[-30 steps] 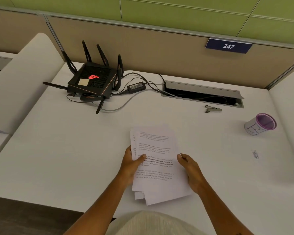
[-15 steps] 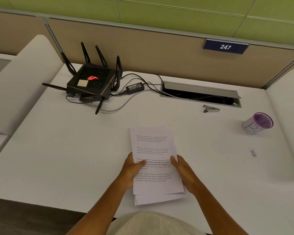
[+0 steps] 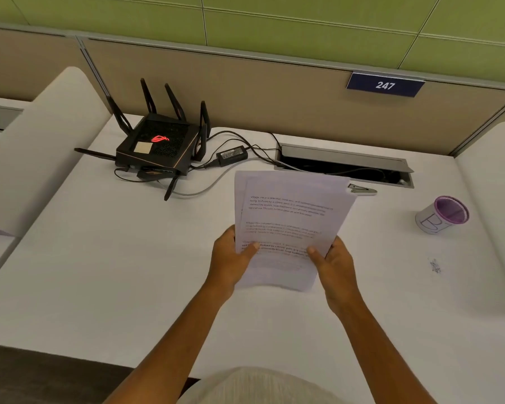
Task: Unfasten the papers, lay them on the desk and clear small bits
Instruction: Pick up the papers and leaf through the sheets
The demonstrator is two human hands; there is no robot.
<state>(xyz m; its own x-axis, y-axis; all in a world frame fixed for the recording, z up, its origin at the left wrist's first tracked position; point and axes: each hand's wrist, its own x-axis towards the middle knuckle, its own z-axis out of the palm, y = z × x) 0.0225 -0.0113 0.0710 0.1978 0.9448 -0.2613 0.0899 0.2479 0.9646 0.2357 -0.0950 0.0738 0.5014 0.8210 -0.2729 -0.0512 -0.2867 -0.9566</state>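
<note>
Head view: both hands hold a stack of papers (image 3: 289,225) above the white surface (image 3: 99,272). Left hand (image 3: 231,258) and right hand (image 3: 333,263) grip its lower edges, fingers closed, thumbs on top. A staple remover (image 3: 362,190) lies just behind.

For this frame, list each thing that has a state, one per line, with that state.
papers: lifted off the desk, held at both lower sides
left hand: grip closed on the papers
right hand: grip closed on the papers
router: powered, red logo lit
cable hatch: lid open
cup: lying tilted on its side
staple remover: on the desk, untouched
small bits: lying on the desk
</note>
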